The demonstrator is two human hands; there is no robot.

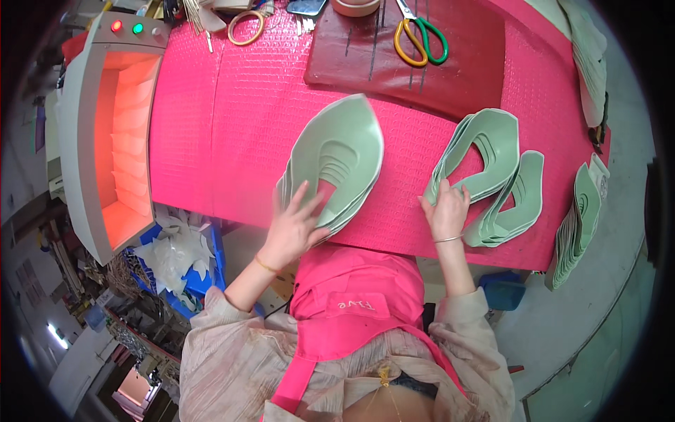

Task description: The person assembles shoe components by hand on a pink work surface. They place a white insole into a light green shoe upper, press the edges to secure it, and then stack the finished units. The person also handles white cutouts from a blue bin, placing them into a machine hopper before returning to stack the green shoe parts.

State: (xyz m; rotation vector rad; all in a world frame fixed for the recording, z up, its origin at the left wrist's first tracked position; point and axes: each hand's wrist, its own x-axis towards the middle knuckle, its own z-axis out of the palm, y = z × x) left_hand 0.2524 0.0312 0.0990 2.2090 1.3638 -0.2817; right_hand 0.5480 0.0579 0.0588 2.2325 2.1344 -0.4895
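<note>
A nested stack of light green shoe uppers stands on the pink table in front of me, pointed toe away. My left hand grips its near left end, fingers spread over the edge and into the opening; they are slightly blurred. To the right lies a second stack of green uppers. My right hand pinches its near left edge between thumb and fingers. Just beyond that hand, a third stack of uppers touches the second one.
Another stack of uppers hangs over the table's right edge. A dark red mat at the back bears scissors with yellow and green handles. A tape roll lies back left. A glowing heater box stands left; a blue bin sits below.
</note>
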